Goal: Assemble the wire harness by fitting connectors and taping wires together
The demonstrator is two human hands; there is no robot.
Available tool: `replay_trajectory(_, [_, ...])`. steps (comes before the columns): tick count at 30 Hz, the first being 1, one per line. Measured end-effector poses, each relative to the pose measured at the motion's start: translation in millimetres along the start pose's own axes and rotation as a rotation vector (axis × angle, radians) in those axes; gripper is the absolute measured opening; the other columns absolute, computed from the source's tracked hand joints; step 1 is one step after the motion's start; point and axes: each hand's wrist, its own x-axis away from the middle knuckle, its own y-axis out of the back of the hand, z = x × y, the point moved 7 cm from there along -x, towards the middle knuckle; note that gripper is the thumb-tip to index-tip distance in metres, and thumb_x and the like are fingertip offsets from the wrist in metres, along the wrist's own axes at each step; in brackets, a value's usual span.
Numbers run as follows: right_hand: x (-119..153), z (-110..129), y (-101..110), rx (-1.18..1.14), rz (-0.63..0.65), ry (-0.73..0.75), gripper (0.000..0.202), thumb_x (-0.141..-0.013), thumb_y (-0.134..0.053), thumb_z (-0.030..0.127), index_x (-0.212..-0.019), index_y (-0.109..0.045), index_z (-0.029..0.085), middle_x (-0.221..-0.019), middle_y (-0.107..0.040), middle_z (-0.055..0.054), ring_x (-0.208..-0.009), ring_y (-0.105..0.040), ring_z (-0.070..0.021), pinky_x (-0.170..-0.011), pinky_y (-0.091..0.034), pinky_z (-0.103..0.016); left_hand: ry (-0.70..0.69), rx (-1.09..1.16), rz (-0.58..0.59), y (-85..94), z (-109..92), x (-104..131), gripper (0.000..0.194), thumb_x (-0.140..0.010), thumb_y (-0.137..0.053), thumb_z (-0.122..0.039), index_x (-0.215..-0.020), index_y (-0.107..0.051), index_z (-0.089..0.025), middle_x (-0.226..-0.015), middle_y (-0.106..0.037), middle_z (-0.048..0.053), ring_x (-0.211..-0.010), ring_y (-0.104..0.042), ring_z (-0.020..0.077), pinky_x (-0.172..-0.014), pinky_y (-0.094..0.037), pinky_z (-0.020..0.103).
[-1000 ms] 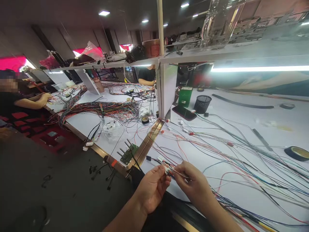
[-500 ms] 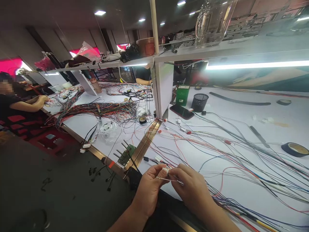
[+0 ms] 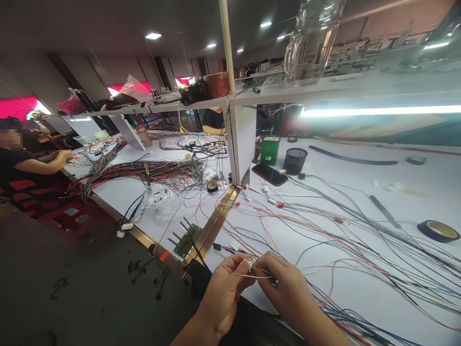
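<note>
Close to the table's front edge, my left hand (image 3: 226, 288) pinches a small white connector housing (image 3: 250, 264) between thumb and forefinger. My right hand (image 3: 283, 283) is closed just to its right, its fingertips on a thin white wire (image 3: 257, 277) beside the connector. Whether the wire's end sits inside the housing is hidden by the fingers. Behind my hands lie another white plug (image 3: 235, 246) and a black plug (image 3: 216, 246) on wires. Long loose wires (image 3: 345, 259) run from my hands to the right across the white tabletop.
A green board with upright metal pins (image 3: 188, 240) stands left of my hands by a brass-coloured strip (image 3: 219, 214). Farther back are a phone (image 3: 270, 174), a mesh cup (image 3: 295, 161), a green box (image 3: 269, 150) and tape (image 3: 438, 230). A wire bundle (image 3: 151, 170) and a co-worker (image 3: 39, 161) are leftward.
The view has tilted slightly upward, so things sit lower in the picture. Both hands stay together at the connector, with the right fingers shifted slightly around the wire.
</note>
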Motion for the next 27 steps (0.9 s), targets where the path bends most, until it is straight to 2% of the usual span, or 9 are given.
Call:
replay_trajectory(4, [-2.0, 6.0, 9.7, -0.042, -0.091, 0.184, 0.017, -0.092, -0.050, 0.016, -0.101, -0.061, 0.026, -0.088, -0.063, -0.003, -0.080, -0.060, -0.0138, -0.070, -0.048, -0.025, -0.144, -0.209, -0.050, 8.6, -10.8, -6.2, 0.028, -0.076, -0.073, -0.035, -0.094, -0.067, -0.015, -0.079, -0.064, 0.003, -0.069, -0.058, 0.0132, -0.067, -0.047, 0.026])
replay_trajectory(6, [-4.1, 5.7, 17.1, -0.028, -0.127, 0.219, 0.023, -0.092, -0.050, 0.016, -0.110, -0.061, 0.026, -0.086, -0.063, -0.003, -0.077, -0.061, -0.0131, -0.067, -0.048, -0.023, -0.196, -0.315, -0.074, 11.5, -16.2, -5.8, 0.026, -0.075, -0.073, -0.035, -0.090, -0.068, -0.015, -0.074, -0.063, 0.002, -0.066, -0.056, 0.0127, -0.068, -0.046, 0.026])
replay_trajectory(11, [-6.2, -0.7, 27.2, 0.160, -0.180, 0.208, 0.028, -0.095, -0.047, 0.022, -0.117, -0.063, 0.025, -0.074, -0.062, -0.002, -0.063, -0.058, -0.0115, -0.057, -0.045, -0.021, -0.153, -0.267, -0.035, 6.8, -16.6, 4.2, 0.026, -0.075, -0.070, -0.034, -0.093, -0.070, -0.015, -0.079, -0.068, 0.005, -0.072, -0.059, 0.0151, -0.075, -0.047, 0.029])
replay_trajectory(15, [-6.0, -5.0, 24.6, 0.302, -0.180, 0.160, 0.030, -0.097, -0.043, 0.027, -0.117, -0.065, 0.022, -0.072, -0.061, -0.002, -0.062, -0.057, -0.0112, -0.055, -0.042, -0.021, -0.162, -0.215, 0.018, 0.2, -17.1, 11.1, 0.026, -0.069, -0.070, -0.030, -0.091, -0.073, -0.015, -0.084, -0.069, 0.007, -0.073, -0.059, 0.0167, -0.075, -0.047, 0.030])
replay_trajectory(18, [-7.5, -8.4, 24.3, 0.368, -0.192, 0.107, 0.031, -0.098, -0.041, 0.028, -0.117, -0.064, 0.021, -0.070, -0.059, -0.001, -0.059, -0.055, -0.0109, -0.052, -0.039, -0.021, -0.186, -0.236, 0.074, -2.3, -16.3, 13.2, 0.028, -0.072, -0.068, -0.033, -0.093, -0.073, -0.015, -0.084, -0.068, 0.007, -0.075, -0.059, 0.0180, -0.074, -0.046, 0.030])
replay_trajectory(23, [-9.7, -14.3, 24.0, 0.398, -0.191, 0.067, 0.031, -0.097, -0.040, 0.028, -0.119, -0.062, 0.022, -0.068, -0.057, 0.000, -0.058, -0.054, -0.0118, -0.050, -0.038, -0.022, -0.243, -0.348, 0.063, -2.5, -18.7, 13.8, 0.023, -0.077, -0.070, -0.037, -0.085, -0.071, -0.016, -0.077, -0.062, 0.004, -0.069, -0.057, 0.0152, -0.069, -0.046, 0.028])
replay_trajectory(27, [-7.9, -6.6, 18.1, 0.258, -0.092, 0.123, 0.030, -0.094, -0.044, 0.021, -0.121, -0.058, 0.021, -0.082, -0.061, -0.004, -0.073, -0.059, -0.0140, -0.062, -0.046, -0.024, -0.260, -0.428, 0.037, -2.9, -22.3, 9.2, 0.022, -0.081, -0.067, -0.038, -0.084, -0.069, -0.016, -0.072, -0.059, 0.002, -0.067, -0.057, 0.0143, -0.067, -0.045, 0.026])
